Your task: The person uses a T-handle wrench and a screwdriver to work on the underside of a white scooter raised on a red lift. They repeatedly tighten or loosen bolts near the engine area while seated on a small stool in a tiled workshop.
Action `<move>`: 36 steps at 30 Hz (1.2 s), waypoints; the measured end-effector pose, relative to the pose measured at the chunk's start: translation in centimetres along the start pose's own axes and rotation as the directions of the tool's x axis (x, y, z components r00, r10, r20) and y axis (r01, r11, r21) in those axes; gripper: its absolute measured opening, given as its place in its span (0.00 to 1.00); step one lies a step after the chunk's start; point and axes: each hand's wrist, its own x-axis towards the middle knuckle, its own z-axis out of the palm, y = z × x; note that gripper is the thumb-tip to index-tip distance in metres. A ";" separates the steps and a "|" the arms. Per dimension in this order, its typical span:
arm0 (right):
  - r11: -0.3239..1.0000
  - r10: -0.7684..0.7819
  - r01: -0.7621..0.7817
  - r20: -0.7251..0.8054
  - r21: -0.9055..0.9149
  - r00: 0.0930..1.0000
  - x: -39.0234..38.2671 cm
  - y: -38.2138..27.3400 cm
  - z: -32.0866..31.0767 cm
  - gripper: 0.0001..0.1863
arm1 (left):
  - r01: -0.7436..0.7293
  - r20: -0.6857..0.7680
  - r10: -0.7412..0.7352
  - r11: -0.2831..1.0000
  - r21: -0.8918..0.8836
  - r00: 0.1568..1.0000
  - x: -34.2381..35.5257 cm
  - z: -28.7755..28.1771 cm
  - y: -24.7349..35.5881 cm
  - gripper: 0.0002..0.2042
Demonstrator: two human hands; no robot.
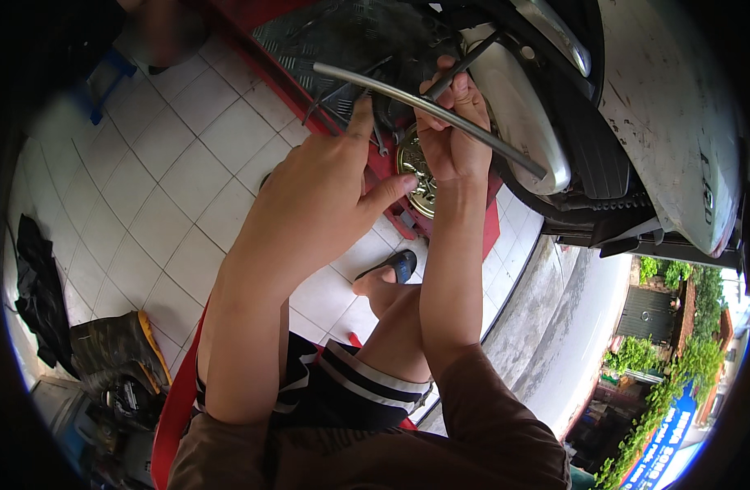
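My right hand (455, 131) is closed around the dark shaft of a T-handle wrench (375, 85). Its long silver crossbar slants across in front of that hand, from upper left to lower right. The shaft's far end reaches up to the pale metal cover (510, 114) on the motorcycle's side; whether it sits on a bolt I cannot make out. My left hand (322, 184) holds nothing, its index finger stretched forward and its thumb apart. Just beyond it, a round shiny dish (402, 155) carries small metal parts. Several spanners (380, 140) lie beside the dish.
The motorcycle (661, 106) stands along the right on a red-edged platform (285, 86) with a dark ridged top. White floor tiles (154, 212) spread to the left, with rubber boots (122, 351) and a black bag (40, 286). A blue stool (105, 86) stands upper left, near another person.
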 end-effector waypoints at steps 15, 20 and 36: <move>0.999 0.013 -0.017 0.082 0.046 0.997 0.6 1.5 -0.4 0.14 | -0.074 -0.228 0.003 0.950 -0.303 0.974 0.8 0.7 1.2 0.31; 1.000 0.023 -0.025 0.077 0.016 0.997 0.7 1.0 -0.7 0.13 | -0.114 0.017 0.119 0.978 -0.175 0.993 0.8 1.2 1.1 0.30; 0.995 0.048 -0.050 0.028 0.085 0.998 0.4 0.5 -0.8 0.11 | -0.117 -0.204 0.045 0.928 -0.353 0.978 1.4 2.0 2.3 0.31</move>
